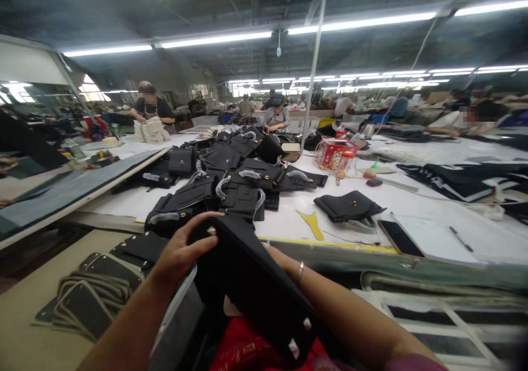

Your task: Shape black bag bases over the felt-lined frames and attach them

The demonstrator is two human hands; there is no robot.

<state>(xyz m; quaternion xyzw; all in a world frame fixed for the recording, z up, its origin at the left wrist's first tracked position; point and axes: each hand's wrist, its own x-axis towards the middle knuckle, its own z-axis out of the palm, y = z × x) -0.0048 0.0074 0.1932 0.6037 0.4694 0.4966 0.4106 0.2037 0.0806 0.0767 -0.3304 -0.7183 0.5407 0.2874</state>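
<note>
A black handbag (256,283) is tilted in front of me, its flat base with small metal feet turned up toward my view. My left hand (185,247) grips its upper left corner, thumb on the base beside a foot. Behind the bag's far side is my right hand (280,256); its fingers are mostly hidden by the bag, and a bracelet circles the wrist. Just beyond, a heap of black handbags (223,186) with plastic-wrapped handles covers part of the white table (280,222). A single black handbag (350,206) lies to the right.
Stacked dark panels (91,299) lie on a board at my left. A yellow strip (311,225), a phone (399,238), a pen (461,239) and a red patterned basket (332,155) are on the table. A pole (315,57) rises behind. Several people work farther back.
</note>
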